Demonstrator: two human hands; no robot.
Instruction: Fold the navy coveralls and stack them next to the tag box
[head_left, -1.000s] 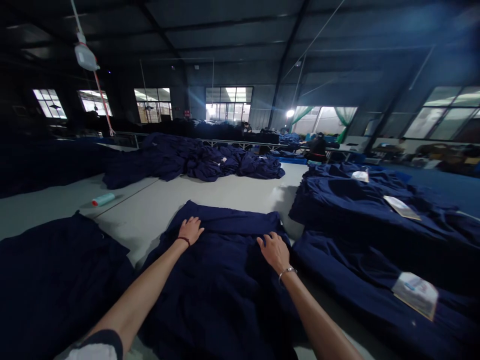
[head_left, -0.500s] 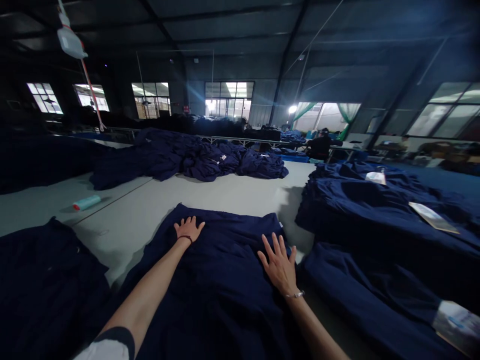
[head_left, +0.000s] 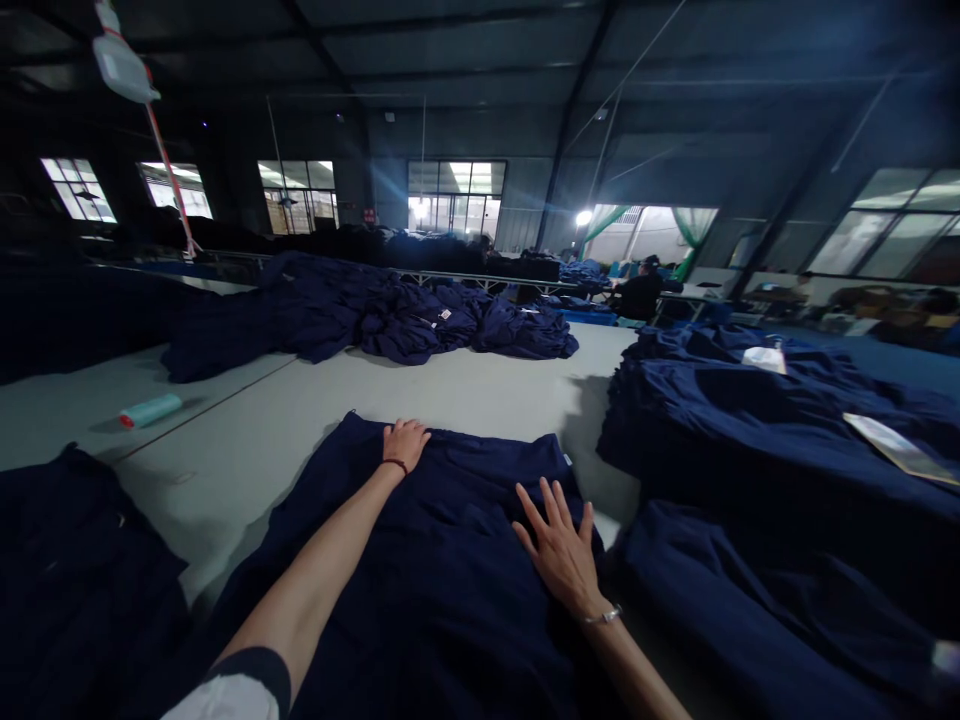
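I watched a large factory hall [head_left: 450, 130] where a long white table [head_left: 420, 375] carried navy garments. The nearest navy garment [head_left: 442, 600] was my landmark: it lay flat on the table, with stacks of garments [head_left: 735, 430] to its right, a loose heap [head_left: 405, 325] beyond it, and a teal roll [head_left: 150, 410] beyond it to the left. My left hand [head_left: 405, 445] rested at its far edge, my right hand [head_left: 559, 555] near its right edge, both hands' fingers [head_left: 551, 510] open and flat, gripping nothing.

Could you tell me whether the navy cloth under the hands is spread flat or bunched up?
Spread flat: the cloth lies on the table under the left hand and right hand, lightly wrinkled.
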